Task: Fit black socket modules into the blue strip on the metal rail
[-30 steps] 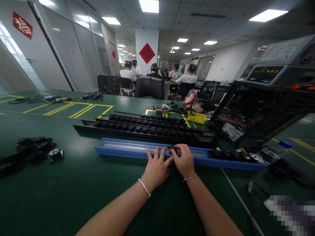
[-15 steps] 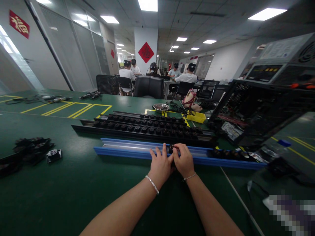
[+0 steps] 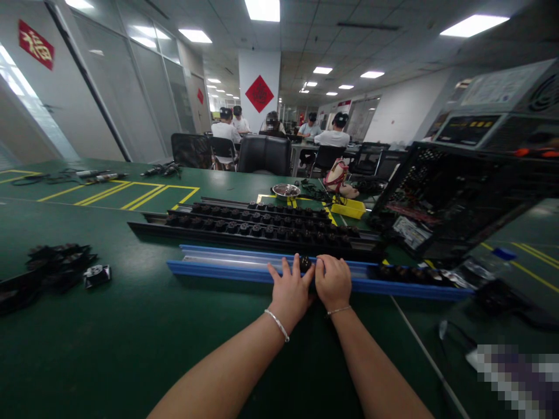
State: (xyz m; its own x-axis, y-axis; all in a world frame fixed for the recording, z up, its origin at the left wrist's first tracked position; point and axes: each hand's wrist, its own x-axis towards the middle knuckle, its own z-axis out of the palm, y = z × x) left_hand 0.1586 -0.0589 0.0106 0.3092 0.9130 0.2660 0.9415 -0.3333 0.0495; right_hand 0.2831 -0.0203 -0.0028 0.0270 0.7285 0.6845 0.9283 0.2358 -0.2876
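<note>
A long blue rail [image 3: 220,269] with a channel down its middle lies across the table before me. My left hand [image 3: 290,291] rests on it with fingers spread. A small round black part [image 3: 305,263] sits in the channel beside the left fingers and thumb. Just to its right, my right hand [image 3: 333,284] is closed over the rail, fingers curled. Whatever those fingers grip, if anything, is hidden. More black parts [image 3: 404,272] sit in a row at the rail's right end.
Behind lie black rails [image 3: 196,233] filled with round parts. A pile of black parts [image 3: 59,265] is at left. A metal dish [image 3: 286,190], a yellow tray [image 3: 349,208] and an open computer case [image 3: 419,203] stand farther back. Several people sit beyond.
Both hands have moved slightly right along the rail. The right fingers have come off the top of the black part and curled beside it, so the part shows more.
</note>
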